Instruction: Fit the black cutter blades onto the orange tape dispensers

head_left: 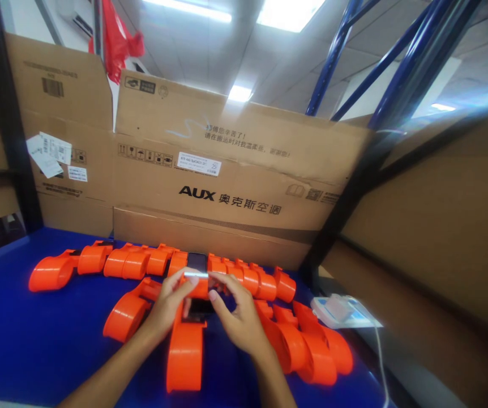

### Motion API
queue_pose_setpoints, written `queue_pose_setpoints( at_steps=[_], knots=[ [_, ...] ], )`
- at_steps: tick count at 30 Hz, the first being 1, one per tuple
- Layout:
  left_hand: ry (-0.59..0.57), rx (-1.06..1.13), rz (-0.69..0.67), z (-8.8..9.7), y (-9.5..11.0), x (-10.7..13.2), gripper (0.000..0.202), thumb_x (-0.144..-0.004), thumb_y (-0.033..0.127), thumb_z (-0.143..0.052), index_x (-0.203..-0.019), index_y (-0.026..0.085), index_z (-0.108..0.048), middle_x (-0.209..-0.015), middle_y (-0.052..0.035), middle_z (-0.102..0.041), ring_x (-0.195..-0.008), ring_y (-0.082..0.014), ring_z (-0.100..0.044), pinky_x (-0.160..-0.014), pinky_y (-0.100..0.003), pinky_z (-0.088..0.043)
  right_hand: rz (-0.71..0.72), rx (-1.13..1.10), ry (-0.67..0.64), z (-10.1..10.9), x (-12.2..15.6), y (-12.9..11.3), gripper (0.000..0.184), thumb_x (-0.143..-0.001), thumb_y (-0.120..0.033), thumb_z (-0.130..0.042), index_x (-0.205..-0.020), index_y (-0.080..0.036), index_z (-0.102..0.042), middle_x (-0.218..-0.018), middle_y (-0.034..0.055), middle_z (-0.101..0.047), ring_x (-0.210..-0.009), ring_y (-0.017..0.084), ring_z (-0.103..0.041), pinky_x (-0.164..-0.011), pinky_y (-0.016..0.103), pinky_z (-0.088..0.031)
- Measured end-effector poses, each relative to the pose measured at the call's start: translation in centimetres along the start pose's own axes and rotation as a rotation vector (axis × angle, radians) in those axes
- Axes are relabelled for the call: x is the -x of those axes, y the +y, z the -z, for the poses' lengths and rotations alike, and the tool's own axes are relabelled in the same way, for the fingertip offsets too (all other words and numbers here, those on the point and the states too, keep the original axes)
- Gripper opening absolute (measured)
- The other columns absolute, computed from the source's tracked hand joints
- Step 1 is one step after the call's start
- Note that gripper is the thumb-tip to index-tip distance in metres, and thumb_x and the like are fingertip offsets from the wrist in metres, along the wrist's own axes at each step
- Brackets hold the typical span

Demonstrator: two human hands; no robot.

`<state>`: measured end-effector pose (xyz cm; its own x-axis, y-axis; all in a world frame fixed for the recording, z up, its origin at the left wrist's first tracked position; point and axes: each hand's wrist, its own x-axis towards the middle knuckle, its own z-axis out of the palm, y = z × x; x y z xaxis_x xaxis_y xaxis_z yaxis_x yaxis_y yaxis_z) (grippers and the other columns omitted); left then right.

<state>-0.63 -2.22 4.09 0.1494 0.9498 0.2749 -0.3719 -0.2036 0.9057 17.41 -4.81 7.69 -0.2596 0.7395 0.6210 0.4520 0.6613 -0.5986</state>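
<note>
Both my hands meet over an orange plastic part [185, 351] lying on the blue table [35, 345]. My left hand [168, 303] and my right hand [235, 317] pinch a small pale strip [196, 275] at the part's far end, above its dark opening [199, 309]. Fingers of both hands are curled together on it. Several more orange parts [120, 263] lie in a row just behind my hands. Others [312, 345] are piled to the right, and one [125, 314] lies to the left.
Large cardboard boxes [235, 181] stand as a wall along the back of the table, and more cardboard [431, 238] closes the right side. A black post [346, 192] rises at the back right corner. A white device with a cable [341, 310] lies at the right edge.
</note>
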Motion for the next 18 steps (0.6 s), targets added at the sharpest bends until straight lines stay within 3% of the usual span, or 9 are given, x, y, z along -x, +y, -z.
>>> queue_pose_setpoints(
  at_steps=[4,11,15,18],
  knots=[
    [-0.101,-0.052,0.009,-0.2,0.22,0.38,0.032,-0.086,0.045,-0.068,-0.104,0.019,-0.063,-0.068,0.0022,-0.062,-0.036,-0.0059,-0.043,-0.036,-0.02,-0.03,-0.011,-0.043,0.003,-0.63,0.1,-0.02,0.027,-0.094,-0.032,-0.061,-0.12,-0.025,-0.068,-0.099,0.0049,-0.071,-0.086,0.02,-0.063,-0.076,0.032,-0.051],
    [-0.167,-0.079,0.042,-0.55,0.54,0.83,0.037,-0.082,0.043,-0.074,-0.109,0.021,-0.06,-0.068,0.0041,-0.058,-0.039,-0.0063,-0.043,-0.039,-0.019,-0.03,-0.083,-0.078,0.107,-0.73,0.02,0.53,0.02,-0.091,-0.038,-0.064,-0.094,-0.02,-0.073,-0.077,0.0024,-0.068,-0.067,0.016,-0.058,-0.06,0.026,-0.046],
    [-0.185,-0.035,0.043,-0.38,0.28,0.85,0.039,-0.084,0.044,-0.071,-0.113,0.021,-0.057,-0.06,0.0055,-0.053,-0.044,-0.0084,-0.044,-0.044,-0.02,-0.034,-0.125,-0.13,0.17,-0.61,-0.1,0.57,0.023,-0.092,-0.04,-0.063,-0.09,-0.019,-0.071,-0.077,0.0025,-0.067,-0.068,0.017,-0.059,-0.062,0.027,-0.048],
    [-0.16,-0.032,0.04,-0.32,0.13,0.86,0.047,-0.083,0.043,-0.073,-0.12,0.021,-0.055,-0.066,0.0032,-0.059,-0.046,-0.0086,-0.045,-0.046,-0.02,-0.034,-0.15,-0.177,0.188,-0.66,-0.15,0.63,0.023,-0.092,-0.041,-0.063,-0.093,-0.019,-0.071,-0.081,0.0032,-0.069,-0.073,0.018,-0.062,-0.066,0.028,-0.05]
  ],
)
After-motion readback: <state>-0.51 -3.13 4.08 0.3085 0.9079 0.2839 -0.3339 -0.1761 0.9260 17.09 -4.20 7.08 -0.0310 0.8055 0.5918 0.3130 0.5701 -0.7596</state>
